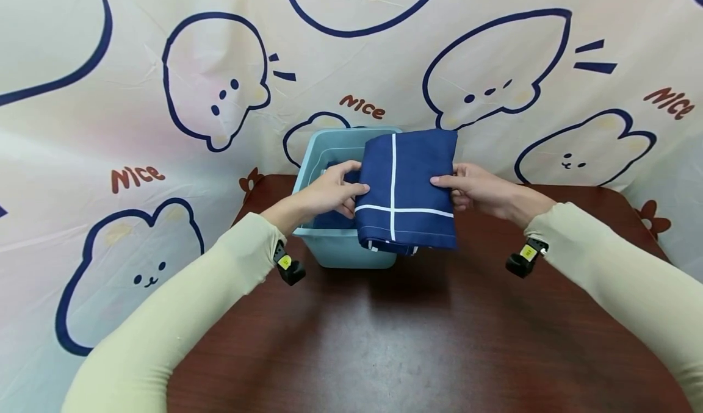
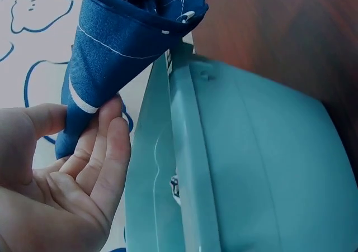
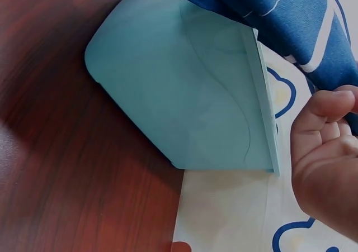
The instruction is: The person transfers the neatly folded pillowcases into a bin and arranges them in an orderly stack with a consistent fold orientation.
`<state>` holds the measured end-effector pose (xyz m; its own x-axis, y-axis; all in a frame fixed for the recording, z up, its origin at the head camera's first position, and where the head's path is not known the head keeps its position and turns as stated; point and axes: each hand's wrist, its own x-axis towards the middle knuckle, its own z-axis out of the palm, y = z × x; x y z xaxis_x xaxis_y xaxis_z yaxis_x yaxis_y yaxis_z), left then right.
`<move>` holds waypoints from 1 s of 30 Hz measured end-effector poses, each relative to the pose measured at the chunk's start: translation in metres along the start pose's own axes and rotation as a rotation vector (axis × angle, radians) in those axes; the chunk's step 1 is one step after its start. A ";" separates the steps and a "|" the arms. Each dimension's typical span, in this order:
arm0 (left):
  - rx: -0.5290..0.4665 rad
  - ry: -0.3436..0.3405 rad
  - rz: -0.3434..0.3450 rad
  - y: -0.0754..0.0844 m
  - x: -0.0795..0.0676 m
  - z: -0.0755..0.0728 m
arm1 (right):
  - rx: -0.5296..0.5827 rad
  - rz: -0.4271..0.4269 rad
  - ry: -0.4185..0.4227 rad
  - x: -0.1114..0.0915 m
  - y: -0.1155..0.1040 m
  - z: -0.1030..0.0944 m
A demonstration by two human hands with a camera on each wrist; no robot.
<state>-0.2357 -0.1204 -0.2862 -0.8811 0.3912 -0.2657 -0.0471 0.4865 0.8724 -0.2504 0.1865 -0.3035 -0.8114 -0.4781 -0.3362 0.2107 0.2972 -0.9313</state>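
Observation:
A folded navy cloth with crossing white stripes is held up between both hands, over the right part of a light blue plastic bin. My left hand pinches its left edge between thumb and fingers. On the opposite edge, my right hand grips with the thumb on top and the fingers beneath. The left wrist view shows the folded cloth hanging over the bin's rim. More dark blue fabric lies inside the bin, partly hidden by the left hand and the cloth.
The bin stands on a dark reddish-brown table, near its back edge. Behind the table hangs a pale sheet printed with blue cartoon outlines and the word "Nice". A small black device is strapped to each wrist.

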 end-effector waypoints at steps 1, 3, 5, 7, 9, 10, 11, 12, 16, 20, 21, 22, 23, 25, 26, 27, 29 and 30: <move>0.001 0.004 0.000 0.000 0.000 -0.001 | 0.005 -0.002 0.001 0.002 0.000 0.001; -0.002 0.012 0.007 0.000 -0.001 -0.004 | 0.007 -0.006 0.004 0.006 -0.001 0.002; 0.000 0.018 0.010 -0.001 -0.001 -0.005 | 0.009 -0.013 0.004 0.009 -0.003 0.003; 0.005 0.024 0.006 -0.001 -0.001 -0.007 | 0.007 -0.023 -0.002 0.013 -0.004 0.005; 0.019 0.026 0.001 -0.001 -0.001 -0.010 | 0.001 -0.034 -0.007 0.016 -0.006 0.006; 0.024 0.026 0.000 -0.001 -0.001 -0.012 | 0.001 -0.037 -0.009 0.017 -0.007 0.007; 0.029 0.026 0.001 0.000 -0.001 -0.013 | 0.002 -0.038 -0.010 0.018 -0.008 0.007; 0.031 0.024 0.003 0.000 -0.001 -0.015 | -0.002 -0.039 -0.012 0.019 -0.008 0.008; 0.056 0.020 0.006 0.002 0.001 -0.024 | 0.001 -0.034 -0.001 0.023 -0.012 0.011; 0.093 0.021 -0.013 0.001 0.005 -0.031 | 0.002 -0.034 0.013 0.028 -0.016 0.014; 0.098 0.021 -0.017 0.000 0.006 -0.032 | 0.003 -0.035 0.015 0.030 -0.017 0.015; 0.099 0.021 -0.019 0.000 0.006 -0.033 | 0.000 -0.037 0.018 0.031 -0.018 0.016; 0.098 0.023 -0.019 -0.001 0.007 -0.035 | 0.000 -0.039 0.020 0.033 -0.019 0.017; 0.089 0.027 -0.017 -0.002 0.007 -0.038 | 0.000 -0.047 0.023 0.037 -0.022 0.018; 0.084 0.032 -0.015 -0.003 0.008 -0.039 | 0.002 -0.050 0.026 0.039 -0.023 0.019; 0.078 0.036 -0.012 -0.004 0.009 -0.040 | 0.005 -0.052 0.032 0.041 -0.024 0.019; 0.073 0.046 -0.010 -0.006 0.011 -0.043 | 0.011 -0.057 0.040 0.045 -0.027 0.020; 0.072 0.054 -0.010 -0.008 0.011 -0.044 | 0.014 -0.058 0.042 0.047 -0.029 0.021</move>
<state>-0.2661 -0.1540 -0.2777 -0.9048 0.3444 -0.2506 -0.0241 0.5459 0.8375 -0.2829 0.1383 -0.2953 -0.8445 -0.4592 -0.2755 0.1699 0.2582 -0.9510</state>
